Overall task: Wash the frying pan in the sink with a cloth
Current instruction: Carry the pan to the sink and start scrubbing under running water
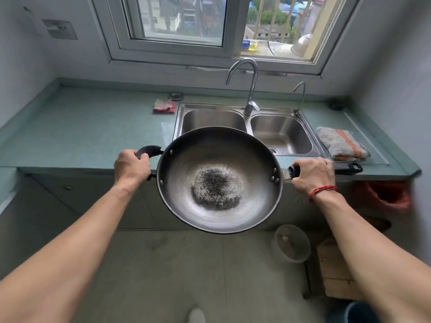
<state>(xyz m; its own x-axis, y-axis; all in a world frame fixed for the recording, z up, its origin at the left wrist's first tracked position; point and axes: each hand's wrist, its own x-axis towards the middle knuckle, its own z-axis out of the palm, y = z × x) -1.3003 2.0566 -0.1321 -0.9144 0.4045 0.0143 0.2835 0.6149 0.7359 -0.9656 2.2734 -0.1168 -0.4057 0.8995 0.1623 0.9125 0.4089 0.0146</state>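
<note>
Head view: my left hand [131,167] is curled round the short black loop handle [149,150] of the frying pan [219,159]. My right hand [312,176] is wrapped round the near end of its long black handle [347,168], with a red string [323,191] on that wrist. I hold the pan in the air just in front of the counter [81,131] edge, tipped toward me. Its grey inside shows a dark, speckled patch [217,190] in the middle. The far rim of the pan covers the near part of the left basin of the steel double sink [210,105]. A tall curved tap [250,89] stands behind the divide between the basins, and a thinner tap [299,96] stands at the right rear corner. A red and white cloth [164,106] lies on the counter left of the sink. A folded grey towel with orange stripes [341,143] lies to the right.
</note>
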